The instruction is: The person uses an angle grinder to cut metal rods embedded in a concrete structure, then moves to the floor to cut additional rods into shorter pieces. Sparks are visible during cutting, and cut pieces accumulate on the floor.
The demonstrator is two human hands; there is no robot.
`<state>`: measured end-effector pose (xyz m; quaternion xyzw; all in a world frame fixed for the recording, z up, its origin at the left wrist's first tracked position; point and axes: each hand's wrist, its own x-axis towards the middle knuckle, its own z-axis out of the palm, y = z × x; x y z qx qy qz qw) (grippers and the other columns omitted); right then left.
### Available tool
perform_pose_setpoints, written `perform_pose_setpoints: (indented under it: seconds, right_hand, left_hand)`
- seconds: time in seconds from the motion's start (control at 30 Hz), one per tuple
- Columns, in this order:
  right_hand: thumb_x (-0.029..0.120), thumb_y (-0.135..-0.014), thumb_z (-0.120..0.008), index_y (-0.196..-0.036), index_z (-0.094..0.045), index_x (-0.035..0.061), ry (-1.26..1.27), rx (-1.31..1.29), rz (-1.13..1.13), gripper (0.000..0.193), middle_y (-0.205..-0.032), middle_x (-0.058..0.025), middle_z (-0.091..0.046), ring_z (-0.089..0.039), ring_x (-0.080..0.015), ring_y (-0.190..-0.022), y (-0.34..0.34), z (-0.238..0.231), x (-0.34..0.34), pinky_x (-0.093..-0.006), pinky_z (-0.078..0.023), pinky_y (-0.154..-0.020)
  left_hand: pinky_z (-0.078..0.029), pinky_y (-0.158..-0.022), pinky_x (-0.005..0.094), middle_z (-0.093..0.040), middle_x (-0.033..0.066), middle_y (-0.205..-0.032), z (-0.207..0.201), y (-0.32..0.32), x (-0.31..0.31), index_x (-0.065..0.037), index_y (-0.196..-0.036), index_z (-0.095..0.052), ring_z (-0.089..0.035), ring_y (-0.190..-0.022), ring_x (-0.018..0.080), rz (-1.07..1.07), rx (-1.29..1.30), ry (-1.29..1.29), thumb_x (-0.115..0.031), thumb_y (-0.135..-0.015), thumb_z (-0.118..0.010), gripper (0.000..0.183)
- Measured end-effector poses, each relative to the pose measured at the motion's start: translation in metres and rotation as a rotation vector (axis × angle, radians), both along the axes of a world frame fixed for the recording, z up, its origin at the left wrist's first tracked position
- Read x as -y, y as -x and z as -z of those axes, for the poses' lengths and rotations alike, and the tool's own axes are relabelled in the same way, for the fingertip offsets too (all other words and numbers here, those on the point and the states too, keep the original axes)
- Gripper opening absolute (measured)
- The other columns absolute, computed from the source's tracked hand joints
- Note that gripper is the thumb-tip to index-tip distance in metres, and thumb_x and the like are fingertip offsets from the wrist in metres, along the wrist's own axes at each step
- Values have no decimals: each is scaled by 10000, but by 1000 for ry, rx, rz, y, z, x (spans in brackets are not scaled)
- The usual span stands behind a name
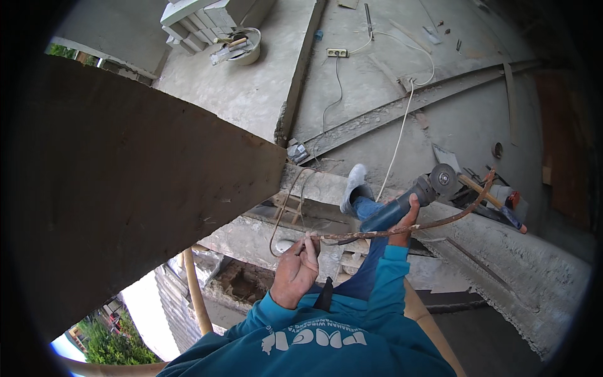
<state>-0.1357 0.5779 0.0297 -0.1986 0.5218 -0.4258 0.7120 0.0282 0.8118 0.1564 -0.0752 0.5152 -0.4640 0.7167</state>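
Observation:
My left hand [295, 270] pinches one end of a bent, rusty metal rod [452, 218] between its fingertips. From there the rod runs right, crosses by my right wrist and curves up at its far end. In my right hand [405, 223] is a blue-grey angle grinder [392, 212], with the fingers wrapped round its body. Its dark cutting disc [444, 178] points away to the upper right, apart from the rod. A black cord trails from the grinder's rear, partly hidden by the rod.
A big dark slab [138, 188] fills the left. Below me lie a rough concrete beam [502, 257], gaps and bamboo poles [196, 292]. A hammer [483, 191] lies among tools at right. Farther off are a power strip [337, 53], white cable [402, 135], bucket [250, 50] and pale blocks [207, 25].

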Motion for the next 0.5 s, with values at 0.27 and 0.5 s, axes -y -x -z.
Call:
perform_pose_setpoints:
  seconds: [0.27, 0.5]
  right_hand:
    - [543, -832, -650, -1037, -562, 54, -67, 49, -6, 537, -808, -108, -590, -607, -251, -729, -37, -14, 19, -409, -524, -703]
    - [508, -878, -578, -1107, -520, 68, -10, 52, -42, 499, -967, -85, -559, -583, -226, -813, -44, -10, 14, -403, -506, -722]
  left_hand:
    - [-506, -1101, 367, -500, 309, -1298, 45, -46, 169, 192, -1295, -368, -537, -1263, 357, -137, 247, 199, -63, -1065, -375, 343]
    - [-502, -1112, 433, -439, 314, -1309, 51, -48, 220, 126, -1373, -186, -493, -1282, 428, -73, 356, -119, -77, -1075, -346, 395]
